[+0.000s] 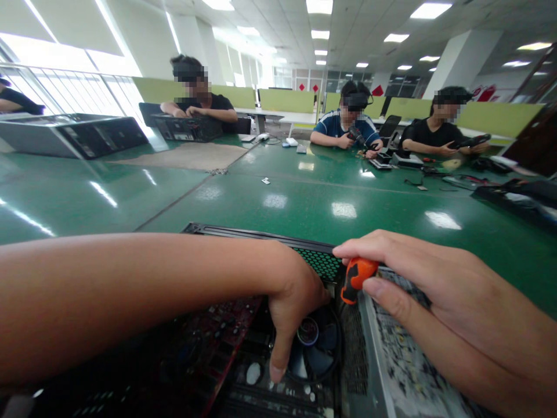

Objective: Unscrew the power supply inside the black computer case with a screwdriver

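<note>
Starting left, a red circuit board (230,351) sits inside the open computer case (319,264) on the green table (243,203). Now the left hand (296,290), arched over the black fan (319,351), perhaps for steadying; fingertips hidden, so whether it grips, I can't tell. Apart from it, an orange-and-black tool handle (357,281) (its tip's out of sight) is pinched by the right hand (452,296), likely for fine control.

Most fingers of the left hand (300,290) are hidden from me; the bottom edge crops the computer case (321,264). Upper left, a person (20,103) is cut off. Above centre, a white item (266,181) is too small to name.
</note>
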A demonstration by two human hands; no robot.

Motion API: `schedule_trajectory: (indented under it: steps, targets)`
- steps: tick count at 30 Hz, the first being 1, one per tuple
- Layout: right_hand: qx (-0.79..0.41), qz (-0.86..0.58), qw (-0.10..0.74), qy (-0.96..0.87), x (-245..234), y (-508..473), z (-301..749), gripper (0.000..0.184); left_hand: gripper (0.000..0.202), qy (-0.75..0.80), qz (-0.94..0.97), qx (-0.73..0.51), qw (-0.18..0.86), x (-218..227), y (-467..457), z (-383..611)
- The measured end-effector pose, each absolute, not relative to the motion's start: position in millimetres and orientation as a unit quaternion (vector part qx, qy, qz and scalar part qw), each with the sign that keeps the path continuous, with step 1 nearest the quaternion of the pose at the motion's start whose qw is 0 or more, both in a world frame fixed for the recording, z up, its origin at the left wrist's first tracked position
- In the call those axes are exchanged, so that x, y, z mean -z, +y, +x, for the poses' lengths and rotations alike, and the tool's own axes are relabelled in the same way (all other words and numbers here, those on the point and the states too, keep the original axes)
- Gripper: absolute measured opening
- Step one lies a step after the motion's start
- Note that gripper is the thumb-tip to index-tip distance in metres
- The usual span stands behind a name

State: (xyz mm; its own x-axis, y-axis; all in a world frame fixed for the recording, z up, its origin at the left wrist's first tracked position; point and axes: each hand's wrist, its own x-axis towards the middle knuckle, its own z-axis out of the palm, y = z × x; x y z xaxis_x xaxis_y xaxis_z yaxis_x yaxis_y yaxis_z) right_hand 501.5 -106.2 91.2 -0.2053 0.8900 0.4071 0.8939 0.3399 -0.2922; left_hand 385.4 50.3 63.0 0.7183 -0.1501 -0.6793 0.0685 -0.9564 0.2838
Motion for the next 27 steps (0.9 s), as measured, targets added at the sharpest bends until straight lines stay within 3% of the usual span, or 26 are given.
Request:
schedule_trajectory:
  steps: [8, 13, 19, 27]
  targets:
    - [0.002, -0.572, 0.246, -0.783, -89, -106, 502, 0.035, 0.11, -0.01, 0.909, 0.399, 0.122, -63, 50, 387]
    - [0.012, -0.571, 0.263, -0.777, -87, -103, 501, 0.028, 0.098, -0.039, 0.928, 0.327, 0.172, -65, 50, 384]
    - [0.029, -0.569, 0.259, -0.78, -85, -106, 502, 0.018, 0.079, -0.042, 0.9, 0.385, 0.202, -68, 51, 383]
    - [0.046, -0.575, 0.295, -0.762, -80, -117, 499, 0.024, 0.097, -0.01, 0.917, 0.369, 0.147, -62, 50, 385]
